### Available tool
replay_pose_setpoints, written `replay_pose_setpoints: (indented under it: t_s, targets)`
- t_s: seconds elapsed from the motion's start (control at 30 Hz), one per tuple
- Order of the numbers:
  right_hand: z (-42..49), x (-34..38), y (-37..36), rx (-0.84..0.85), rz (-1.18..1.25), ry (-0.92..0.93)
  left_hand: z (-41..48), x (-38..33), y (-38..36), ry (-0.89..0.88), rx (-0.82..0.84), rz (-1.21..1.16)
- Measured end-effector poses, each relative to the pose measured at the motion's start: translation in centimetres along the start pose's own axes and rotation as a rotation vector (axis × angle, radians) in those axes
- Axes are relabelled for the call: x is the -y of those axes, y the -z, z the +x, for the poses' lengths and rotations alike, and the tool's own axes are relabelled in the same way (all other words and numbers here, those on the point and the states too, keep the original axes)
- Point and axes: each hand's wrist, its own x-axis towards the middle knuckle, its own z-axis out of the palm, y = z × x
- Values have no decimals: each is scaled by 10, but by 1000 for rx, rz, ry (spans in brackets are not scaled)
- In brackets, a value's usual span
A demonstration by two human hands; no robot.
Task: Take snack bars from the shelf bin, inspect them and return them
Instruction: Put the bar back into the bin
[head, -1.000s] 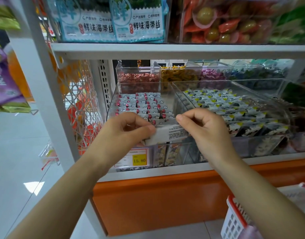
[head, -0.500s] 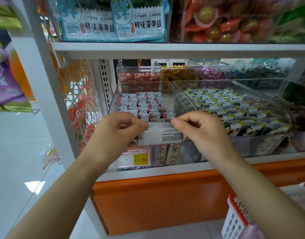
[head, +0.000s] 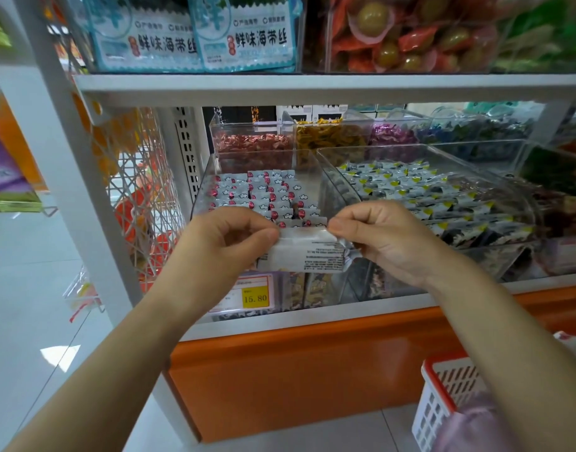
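snack bar (head: 308, 252) print: unreadable | ends: under fingers (head: 342, 228) | basket (head: 434, 415): cropped

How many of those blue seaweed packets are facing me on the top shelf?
2. The left blue packet stands on the top shelf near its left end; the right blue packet stands just beside it. More may be hidden behind them.
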Motion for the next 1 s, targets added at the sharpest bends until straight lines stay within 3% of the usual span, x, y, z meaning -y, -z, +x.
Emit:
replay_pose_setpoints:
  t_s: [0.2,0.27,0.37,0.43,0.5,0.53,0.63,0.7,0.83,1.0]
  targets:
    - [1,-7,-6,-38,55,31,2,5,-1,45,-54,11]
    - [-3,-6,-8,24,87,63,4,6,1,102,-113,-35]
    - [-7,-1,-11,108,-100,136,8,8,3,232,-177,-222]
    - [-6,0,-16,2,-181,212,10,7,4,270,-169,-323]
    - [-2,0,-22,-133,-111,246,10,6,4,249,-140,-325]
    - [0,0,-23,-200,-82,238,10,7,4,202,-140,-217]
    - [6,-2,-20,-350,-141,212,11,18,8,-55,-142,469]
    - [9,-3,-20,-390,-213,214,11,27,9,-130,-52,756]
    - [17,3,-24,-392,-381,272,7,38,4,-151,141,1025]
    - [34,19,-31,-283,-735,347,7,39,6,-149,163,1063]
